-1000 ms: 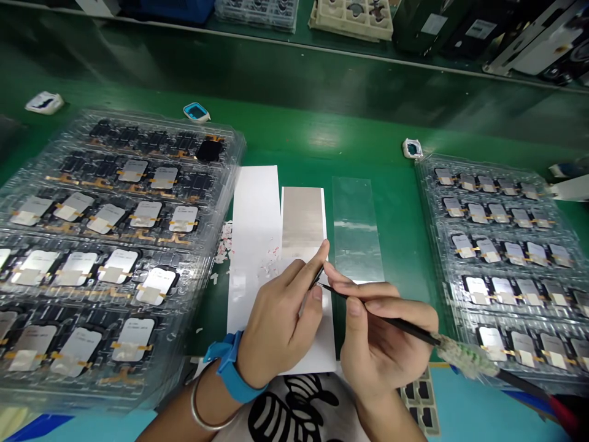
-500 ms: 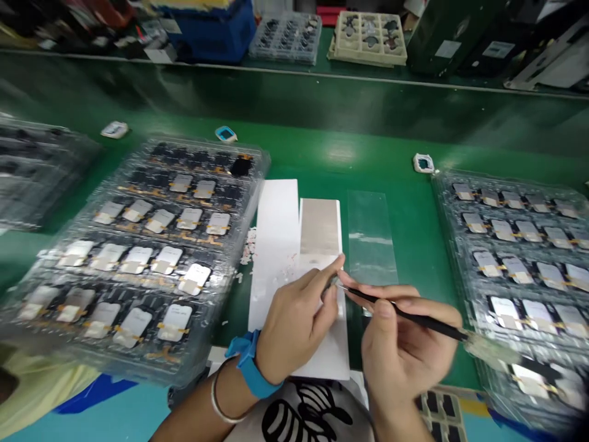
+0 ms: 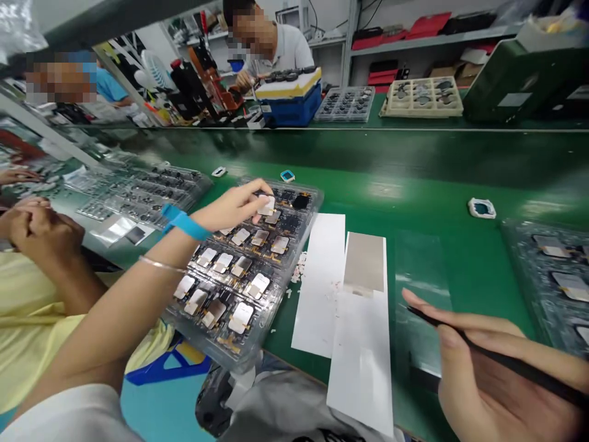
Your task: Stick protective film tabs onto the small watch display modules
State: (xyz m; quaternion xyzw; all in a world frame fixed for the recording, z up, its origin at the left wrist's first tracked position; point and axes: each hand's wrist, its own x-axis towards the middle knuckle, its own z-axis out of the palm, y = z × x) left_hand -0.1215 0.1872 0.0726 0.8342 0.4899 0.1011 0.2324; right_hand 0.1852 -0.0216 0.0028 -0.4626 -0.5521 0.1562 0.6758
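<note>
My left hand (image 3: 246,199) reaches over the far rows of the clear plastic tray (image 3: 301,258). Its thumb and fingers pinch a small flat display module (image 3: 267,205) with a whitish-silver back. More modules of that kind lie in rows in the tray, with orange flex strips showing. At the lower right, my right hand (image 3: 488,368) is closed around slim black tweezers (image 3: 460,334), their tip pointing left over a clear film sheet (image 3: 421,264). Between the hands lie a white sheet (image 3: 322,276) and a white strip (image 3: 361,356) with a grey-beige film (image 3: 365,261) on it.
A second module tray (image 3: 519,258) stands at the right. Small white watch-like frames (image 3: 481,208) sit on the green bench (image 3: 368,184). Tiny scraps (image 3: 299,270) lie beside the left tray. Co-workers sit at the left and across; one co-worker's hands (image 3: 41,230) are nearby.
My left hand has moved from the white strip to the far part of the left tray, carrying the module. My right hand has drawn apart, still holding the tweezers. The view has turned left.
</note>
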